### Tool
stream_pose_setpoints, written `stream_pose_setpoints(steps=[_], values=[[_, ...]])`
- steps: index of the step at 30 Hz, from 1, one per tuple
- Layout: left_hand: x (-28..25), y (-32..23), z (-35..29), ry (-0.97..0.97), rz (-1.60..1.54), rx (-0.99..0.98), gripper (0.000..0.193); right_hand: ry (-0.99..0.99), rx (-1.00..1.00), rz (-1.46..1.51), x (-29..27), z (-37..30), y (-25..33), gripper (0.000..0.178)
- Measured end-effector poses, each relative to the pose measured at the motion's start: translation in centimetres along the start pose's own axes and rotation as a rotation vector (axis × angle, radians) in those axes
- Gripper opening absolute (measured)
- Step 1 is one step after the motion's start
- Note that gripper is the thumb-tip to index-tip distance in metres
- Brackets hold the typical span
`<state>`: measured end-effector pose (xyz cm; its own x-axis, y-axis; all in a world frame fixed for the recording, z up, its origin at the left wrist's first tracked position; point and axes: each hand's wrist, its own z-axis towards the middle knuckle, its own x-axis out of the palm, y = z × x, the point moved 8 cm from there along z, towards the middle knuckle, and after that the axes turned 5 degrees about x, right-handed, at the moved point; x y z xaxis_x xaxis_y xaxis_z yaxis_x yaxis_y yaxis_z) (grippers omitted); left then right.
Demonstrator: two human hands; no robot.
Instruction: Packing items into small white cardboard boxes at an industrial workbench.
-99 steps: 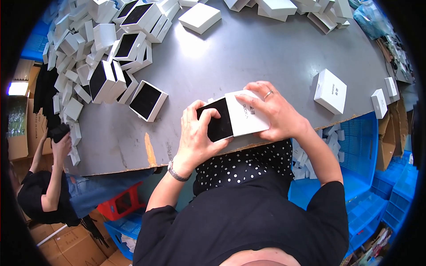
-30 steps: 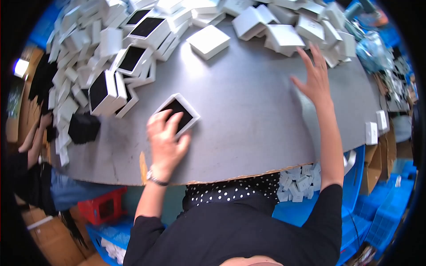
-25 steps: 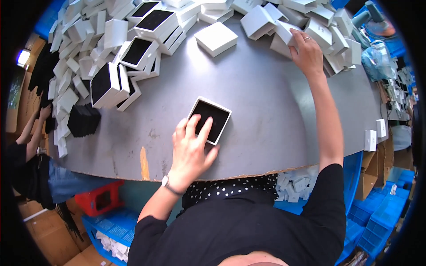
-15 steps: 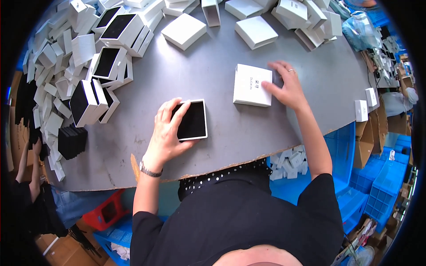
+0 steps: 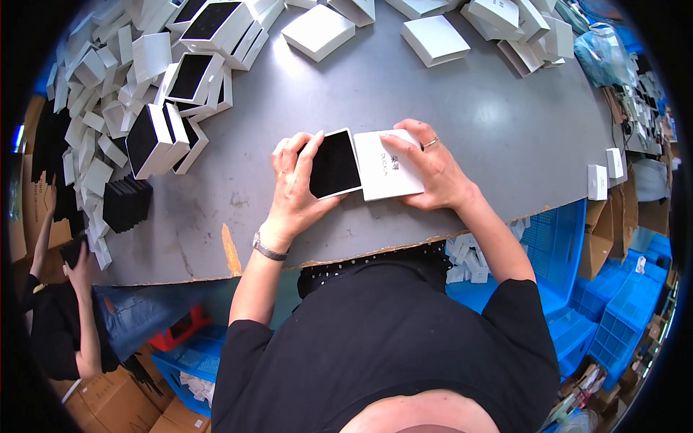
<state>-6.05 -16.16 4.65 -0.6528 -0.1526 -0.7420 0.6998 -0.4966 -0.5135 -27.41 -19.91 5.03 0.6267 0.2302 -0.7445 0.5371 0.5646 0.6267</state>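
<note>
Now your left hand (image 5: 294, 182) grips a shallow white tray (image 5: 336, 164), black inside; your right hand (image 5: 438, 167) clasps a square white sleeve (image 5: 375, 183) with dark print.

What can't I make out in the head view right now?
Head view:
- Inside of the white square card sleeve: hidden by its printed face.
- Right hand fingertips beneath it: hidden by the sleeve.
- Anything under the black inlay in the shallow white square tray: covered.
- Farthest white rectangular boxes: cut off by the top edge.
- Black item in the co-worker's hand: too small.
</note>
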Motion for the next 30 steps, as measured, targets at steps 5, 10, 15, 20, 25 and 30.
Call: stream_pose_setpoints(steps=[5, 10, 15, 20, 25, 30], values=[[0.4, 0.0, 0.0, 0.084, -0.139, -0.011, 0.107, 0.002, -0.105, 0.02, -0.2, 0.3, 0.6, 0.095], [0.1, 0.1, -0.1, 0.093, -0.198, -0.007, 0.106, 0.059, -0.091, 0.021, 0.1, 0.5, 0.3, 0.096], [0.5, 0.2, 0.4, 0.152, -0.244, -0.059, 0.107, 0.088, -0.092, 0.104, 0.2, 0.2, 0.2, 0.097], [0.8, 0.4, 0.3, 0.208, -0.213, -0.105, 0.106, 0.06, -0.07, 0.128, 0.5, 0.5, 0.2, 0.1], [2.3, -0.4, 0.8, 0.261, -0.473, -0.07, 0.112, 0.143, -0.085, 0.005, 1.8, 0.8, 0.8, 0.101], [6.2, -1.5, 1.6, -0.086, -0.676, -0.181, 0.117, 0.044, -0.074, -0.067, 2.2, 1.4, 2.4, 0.093]])
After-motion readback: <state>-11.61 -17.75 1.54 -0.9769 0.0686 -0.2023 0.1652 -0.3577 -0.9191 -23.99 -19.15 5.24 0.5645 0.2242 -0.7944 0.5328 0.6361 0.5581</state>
